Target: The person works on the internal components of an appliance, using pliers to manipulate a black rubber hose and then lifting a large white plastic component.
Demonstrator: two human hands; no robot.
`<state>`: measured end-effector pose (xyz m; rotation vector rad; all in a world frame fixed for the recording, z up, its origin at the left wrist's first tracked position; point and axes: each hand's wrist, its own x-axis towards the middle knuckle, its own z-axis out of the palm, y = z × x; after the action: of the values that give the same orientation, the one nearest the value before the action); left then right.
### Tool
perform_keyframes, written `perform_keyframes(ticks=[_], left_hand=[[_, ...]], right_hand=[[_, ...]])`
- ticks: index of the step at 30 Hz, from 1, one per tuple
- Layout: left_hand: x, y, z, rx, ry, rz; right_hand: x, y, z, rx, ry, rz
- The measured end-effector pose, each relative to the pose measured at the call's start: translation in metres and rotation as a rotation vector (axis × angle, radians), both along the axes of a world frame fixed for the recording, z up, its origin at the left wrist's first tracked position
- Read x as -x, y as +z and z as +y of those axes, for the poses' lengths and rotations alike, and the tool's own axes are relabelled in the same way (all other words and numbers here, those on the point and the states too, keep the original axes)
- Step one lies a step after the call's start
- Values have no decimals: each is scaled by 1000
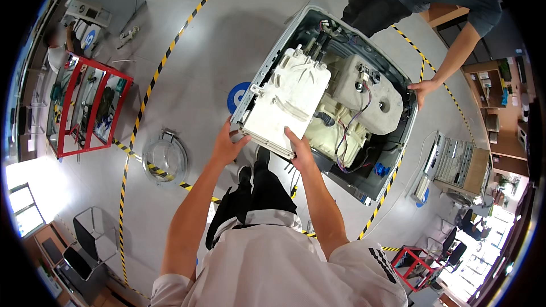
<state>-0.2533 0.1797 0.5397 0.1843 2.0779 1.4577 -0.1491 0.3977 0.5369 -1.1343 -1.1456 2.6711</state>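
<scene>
A washing machine point(280, 51) with its top off stands in front of me. Across its left part lies a white plastic detergent dispenser housing point(296, 94), ribbed on top. My left hand point(226, 146) is closed around the housing's near left corner, its fingertips partly hidden by the edge. At the near right corner my right hand point(300, 150) grips the same housing, thumb on top and the other fingers mostly hidden. Beside the housing sit a grey counterweight point(364, 94) with a hole, a cream-coloured tub point(341, 148) and loose wires point(343, 145).
Another person's hand point(424, 90) rests on the machine's far right edge. On the floor to the left lies a round clear door point(165, 158), near a red tool cart point(91, 105). Striped floor tape point(165, 62) runs past. A grey panelled unit point(455, 159) stands at right.
</scene>
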Motion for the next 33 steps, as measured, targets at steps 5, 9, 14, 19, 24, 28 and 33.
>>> perform_keyframes(ticks=[5,9,14,19,24,28,33], left_hand=[[-2,-5,-2,-5,14,11],[-4,-3,-4,-37,41,-31],[-2,-17,-11,-91,78,-73],[11,-6,-11,-5,8,-65],[35,7,-24,-26,-104,-139],[81,-1,-42,-26,-340,-232],[154,-82,-79,-37,-568,-288]], right_hand=[[2,10,4,-53,76,-13],[-5,9,9,-77,132,-10],[-10,13,20,-45,205,-197],[2,16,20,-132,155,-207],[7,1,11,-268,96,-153],[12,21,2,-284,20,-242],[14,27,-13,-463,-128,-545]])
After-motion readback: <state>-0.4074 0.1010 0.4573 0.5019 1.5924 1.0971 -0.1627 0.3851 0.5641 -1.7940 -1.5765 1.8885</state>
